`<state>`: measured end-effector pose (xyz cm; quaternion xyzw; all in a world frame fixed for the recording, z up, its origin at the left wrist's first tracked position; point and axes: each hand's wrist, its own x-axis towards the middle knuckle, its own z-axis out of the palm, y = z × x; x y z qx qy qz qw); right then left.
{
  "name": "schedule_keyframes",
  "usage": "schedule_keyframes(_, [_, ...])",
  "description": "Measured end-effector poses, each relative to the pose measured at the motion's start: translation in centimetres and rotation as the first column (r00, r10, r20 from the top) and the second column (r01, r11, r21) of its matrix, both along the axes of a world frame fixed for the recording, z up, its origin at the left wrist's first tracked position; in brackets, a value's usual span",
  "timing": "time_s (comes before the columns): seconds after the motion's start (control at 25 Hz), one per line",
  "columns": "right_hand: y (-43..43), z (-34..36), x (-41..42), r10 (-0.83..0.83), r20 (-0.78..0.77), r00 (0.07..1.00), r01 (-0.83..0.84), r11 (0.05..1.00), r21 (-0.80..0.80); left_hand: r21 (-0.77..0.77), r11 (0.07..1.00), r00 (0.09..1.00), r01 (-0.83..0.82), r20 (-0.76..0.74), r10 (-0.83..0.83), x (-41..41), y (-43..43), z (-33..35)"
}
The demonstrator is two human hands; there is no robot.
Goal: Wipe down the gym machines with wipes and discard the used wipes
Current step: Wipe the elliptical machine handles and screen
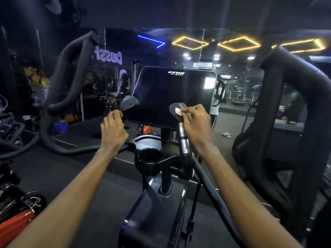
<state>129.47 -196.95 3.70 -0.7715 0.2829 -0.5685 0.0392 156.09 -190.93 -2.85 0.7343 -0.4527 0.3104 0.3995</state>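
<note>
- Our right hand [194, 122] pinches a small white wipe [179, 111] between thumb and fingertips. It presses the wipe onto the flat end cap [176, 106] of the right inner handle, just in front of the dark console screen [172, 93].
- Our left hand [113, 126] is curled round the left inner handle [128, 103] just below its top. We judge this grip useful for steadying us while the other hand rubs.
- To do this step well, we would open the wad out so more of the cloth meets the cap, then work round the cap's rim and underside as well as its face. A bunched wipe cleans only a narrow patch.
- Just below the cap, the handle carries shiny metal bands [184, 144]. These look like places palms rest, so we judge they deserve a firm twist of the wipe next, from the top down.
- The wipe is crumpled into a tight little lump, and only a bright corner shows past our fingertips. In this dim light we cannot tell whether it is damp or already soiled.
- Judging by how things lie, much of the machine remains: the left handle, the screen, the cup holder [148, 166] near us, and the big padded outer bars [70, 72].
- A pale crumpled scrap [226, 134] lies on the far floor to the right. We cannot tell what it is, and we see no bin.
</note>
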Motion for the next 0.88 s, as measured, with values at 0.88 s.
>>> schedule_keyframes(0.88, [3.2, 0.9, 4.0, -0.426, -0.079, 0.901, 0.431, 0.9, 0.065, 0.059, 0.933, 0.935, 0.355, 0.003, -0.355, 4.5, 1.1, 0.2])
